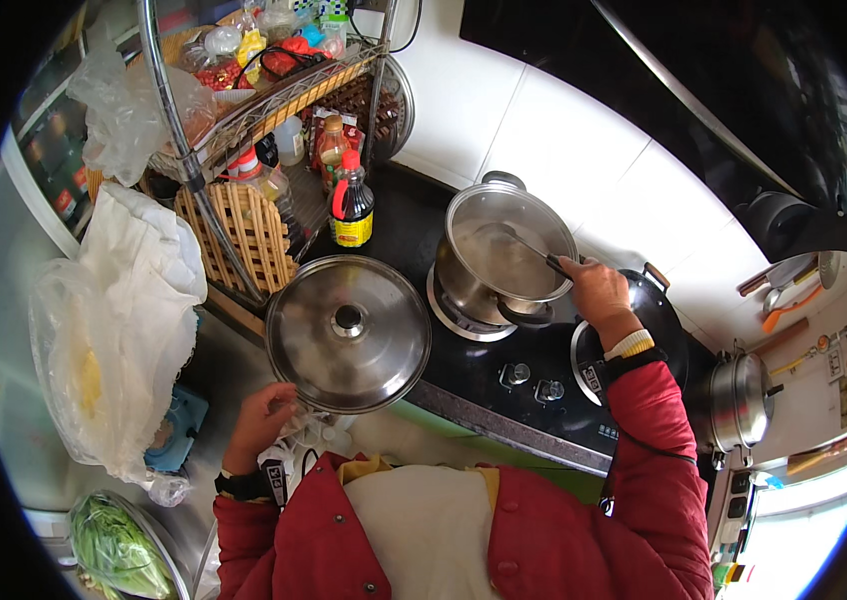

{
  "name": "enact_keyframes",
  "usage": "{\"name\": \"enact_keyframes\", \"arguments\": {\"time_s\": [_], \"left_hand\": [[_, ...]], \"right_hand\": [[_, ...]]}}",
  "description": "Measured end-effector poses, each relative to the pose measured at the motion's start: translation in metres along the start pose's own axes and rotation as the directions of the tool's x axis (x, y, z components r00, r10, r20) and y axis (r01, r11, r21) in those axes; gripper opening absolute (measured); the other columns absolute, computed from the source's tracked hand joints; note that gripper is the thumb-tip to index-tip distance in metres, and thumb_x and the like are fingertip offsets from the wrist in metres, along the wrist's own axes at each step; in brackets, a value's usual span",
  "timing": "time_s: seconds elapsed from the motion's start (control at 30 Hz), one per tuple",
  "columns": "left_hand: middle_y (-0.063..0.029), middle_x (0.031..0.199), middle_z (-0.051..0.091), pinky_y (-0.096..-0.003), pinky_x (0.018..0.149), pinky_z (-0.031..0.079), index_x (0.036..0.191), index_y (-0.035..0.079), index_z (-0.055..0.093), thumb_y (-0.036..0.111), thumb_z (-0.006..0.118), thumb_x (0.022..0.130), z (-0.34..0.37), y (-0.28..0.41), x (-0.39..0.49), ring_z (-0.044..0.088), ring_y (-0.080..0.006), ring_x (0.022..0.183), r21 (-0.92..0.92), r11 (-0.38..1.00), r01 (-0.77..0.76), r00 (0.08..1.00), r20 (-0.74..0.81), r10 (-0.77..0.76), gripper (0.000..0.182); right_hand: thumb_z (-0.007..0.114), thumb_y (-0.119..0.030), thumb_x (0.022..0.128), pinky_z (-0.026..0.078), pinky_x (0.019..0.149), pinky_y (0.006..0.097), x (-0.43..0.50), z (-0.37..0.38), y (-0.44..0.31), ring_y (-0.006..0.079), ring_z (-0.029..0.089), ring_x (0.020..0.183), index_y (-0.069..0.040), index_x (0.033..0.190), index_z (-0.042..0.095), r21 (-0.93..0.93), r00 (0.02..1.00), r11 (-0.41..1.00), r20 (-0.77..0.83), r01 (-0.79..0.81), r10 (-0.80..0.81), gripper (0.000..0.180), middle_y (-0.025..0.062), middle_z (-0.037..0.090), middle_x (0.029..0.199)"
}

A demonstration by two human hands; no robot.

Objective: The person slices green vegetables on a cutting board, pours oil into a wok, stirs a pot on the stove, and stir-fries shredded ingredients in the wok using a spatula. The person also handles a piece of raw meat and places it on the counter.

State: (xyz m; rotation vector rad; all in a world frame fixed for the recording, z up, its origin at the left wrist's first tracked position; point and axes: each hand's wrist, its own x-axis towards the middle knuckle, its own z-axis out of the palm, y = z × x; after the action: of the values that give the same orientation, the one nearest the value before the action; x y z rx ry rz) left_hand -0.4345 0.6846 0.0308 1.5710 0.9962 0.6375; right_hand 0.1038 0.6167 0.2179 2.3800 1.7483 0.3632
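Observation:
My right hand (597,296) grips the black handle of a metal ladle (527,241). The ladle slants into a stainless steel pot (468,266) of cloudy liquid, and its bowl end is partly under the surface. The two-handled pot stands on the left burner of a black gas cooktop (461,371). Left of it lies a round steel lid (386,330) with a black knob, reaching past the counter's front edge. My left hand (262,420) is beside the lid's near rim, fingers loosely bent and holding nothing; whether it touches the rim is unclear.
A black wok (652,322) sits on the right burner, with a steel steamer pot (742,405) beyond. A soy sauce bottle (352,199) stands near a metal rack (198,180). Bagged leafy greens (120,551) lie lower left; a range hood (663,90) hangs above.

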Motion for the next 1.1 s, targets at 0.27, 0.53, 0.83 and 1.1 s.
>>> {"name": "enact_keyframes", "arguments": {"time_s": [0.27,0.53,0.83,1.1], "left_hand": [[-0.0047,0.103,0.068,-0.0275,0.081,0.052,0.119,0.001,0.063,0.004,0.069,0.087,0.002,-0.007,0.008,0.063,-0.0116,0.094,-0.003,1.0,-0.028,1.0,0.004,0.028,0.033],[-0.005,0.104,0.068,-0.0282,0.083,0.052,0.119,0.001,0.063,0.004,0.07,0.087,0.003,-0.008,0.012,0.063,-0.0121,0.095,-0.033,0.999,-0.021,1.0,0.011,0.022,0.033],[-0.0047,0.104,0.068,-0.0277,0.083,0.051,0.118,0.0,0.063,0.004,0.07,0.087,-0.001,-0.002,0.007,0.063,-0.0119,0.096,-0.035,0.999,-0.009,1.0,0.004,0.009,0.033],[-0.0056,0.105,0.069,-0.0276,0.085,0.051,0.119,-0.001,0.063,0.004,0.069,0.087,0.001,0.002,0.01,0.063,-0.0122,0.096,0.022,1.0,0.013,1.0,0.012,-0.013,0.033]], "right_hand": [[0.056,-0.013,0.084,0.055,0.083,0.0472,-0.015,-0.026,0.019,0.0373,0.068,0.096,-0.013,0.099,0.072,0.097,0.996,0.994,0.075,-0.047,0.04,0.022,0.0178,0.071,0.096],[0.069,-0.023,0.082,0.047,0.052,0.0358,0.001,-0.066,0.037,0.0226,0.062,0.057,0.004,0.1,0.07,0.479,0.909,0.851,0.416,-0.216,-0.004,0.032,0.0124,0.062,0.062],[0.062,-0.025,0.094,0.024,0.036,0.0252,-0.004,-0.019,0.004,0.008,0.033,0.04,-0.007,0.087,0.062,0.766,0.765,0.084,0.642,-0.637,-0.052,0.02,0.0013,0.049,0.059],[0.053,-0.024,0.1,0.025,0.039,0.0227,-0.038,0.008,-0.009,0.0048,0.028,0.041,-0.009,0.093,0.057,0.771,0.825,-0.319,0.561,-0.552,-0.07,0.018,-0.0004,0.048,0.064]]}}
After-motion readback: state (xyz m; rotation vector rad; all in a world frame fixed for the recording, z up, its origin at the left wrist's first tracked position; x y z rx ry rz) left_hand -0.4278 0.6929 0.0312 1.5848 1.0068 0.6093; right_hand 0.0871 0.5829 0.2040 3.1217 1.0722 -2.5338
